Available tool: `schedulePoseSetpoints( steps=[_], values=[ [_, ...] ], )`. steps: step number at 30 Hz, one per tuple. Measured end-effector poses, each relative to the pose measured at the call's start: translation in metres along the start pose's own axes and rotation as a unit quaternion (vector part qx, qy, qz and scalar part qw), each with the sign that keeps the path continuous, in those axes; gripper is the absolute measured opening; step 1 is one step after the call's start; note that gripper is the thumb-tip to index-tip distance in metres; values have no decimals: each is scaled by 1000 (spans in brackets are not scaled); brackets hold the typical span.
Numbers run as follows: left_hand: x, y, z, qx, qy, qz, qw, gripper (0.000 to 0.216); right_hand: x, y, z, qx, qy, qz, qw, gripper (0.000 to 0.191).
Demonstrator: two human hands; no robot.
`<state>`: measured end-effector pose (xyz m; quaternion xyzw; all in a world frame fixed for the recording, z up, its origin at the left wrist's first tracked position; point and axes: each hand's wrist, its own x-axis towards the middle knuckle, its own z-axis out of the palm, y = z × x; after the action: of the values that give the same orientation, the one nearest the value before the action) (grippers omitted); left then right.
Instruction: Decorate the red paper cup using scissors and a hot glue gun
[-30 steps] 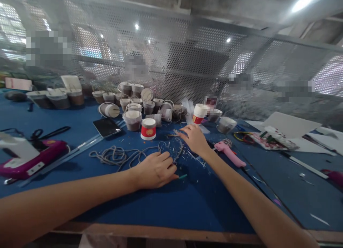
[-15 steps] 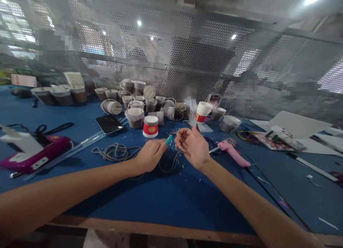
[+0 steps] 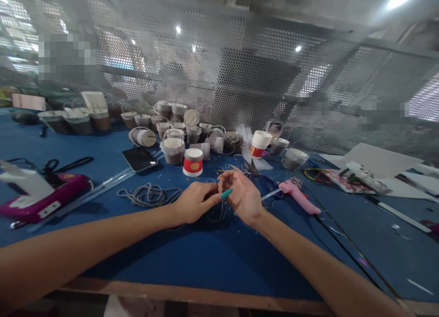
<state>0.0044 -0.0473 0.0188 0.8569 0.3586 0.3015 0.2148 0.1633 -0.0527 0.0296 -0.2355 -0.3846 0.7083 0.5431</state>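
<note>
My left hand [image 3: 195, 203] is closed, its fingers pressed together and meeting the fingertips of my right hand. On its thumb is a long teal tip [image 3: 227, 193], a nail or a cover. Palm toward me, my right hand [image 3: 245, 197] has its fingers curled in to the same spot. Whatever is pinched between them is too small or hidden to make out. A coil of grey cord [image 3: 147, 196] lies left of the hands, and a thin strand of it shows below them. Just behind stands an upside-down red and white paper cup [image 3: 193, 165].
Several cord-wrapped little buckets [image 3: 172, 151] crowd the back. A stack of paper cups [image 3: 259, 145], scissors [image 3: 254, 168] and a pink glue gun [image 3: 300, 197] lie to the right. Leftward are a phone [image 3: 140, 158] and a purple power strip [image 3: 65, 193]. Scraps litter the blue tabletop [image 3: 212, 257].
Both hands have come together; a gap between them has closed. My left hand moved slightly right, and my right hand shifted left and down, uncovering the scissors behind it.
</note>
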Motion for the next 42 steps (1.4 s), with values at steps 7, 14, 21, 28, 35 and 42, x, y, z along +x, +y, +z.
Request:
schedulePoseSetpoints(
  steps=[7, 14, 21, 28, 35, 42],
  values=[
    [3, -10, -5, 41, 57, 21, 997, 43, 1, -7, 0, -8, 9, 74, 997, 29],
    [16, -39, -25, 139, 391, 84, 906, 23, 13, -13, -15, -243, 84, -121, 959, 21],
    [29, -78, -6, 65, 344, -96, 932, 91, 16, -7, -26, -415, 109, -193, 882, 32],
    [30, -84, -9, -74, 253, -179, 948, 81, 11, -3, -20, -527, 70, -261, 806, 19],
    [31, -70, -11, -259, 212, -134, 933, 77, -12, -41, -26, -792, 140, -242, 544, 33],
    [31, -52, -18, -439, 187, -163, 863, 75, -44, -101, -123, -797, 357, -50, 485, 59]
  ],
)
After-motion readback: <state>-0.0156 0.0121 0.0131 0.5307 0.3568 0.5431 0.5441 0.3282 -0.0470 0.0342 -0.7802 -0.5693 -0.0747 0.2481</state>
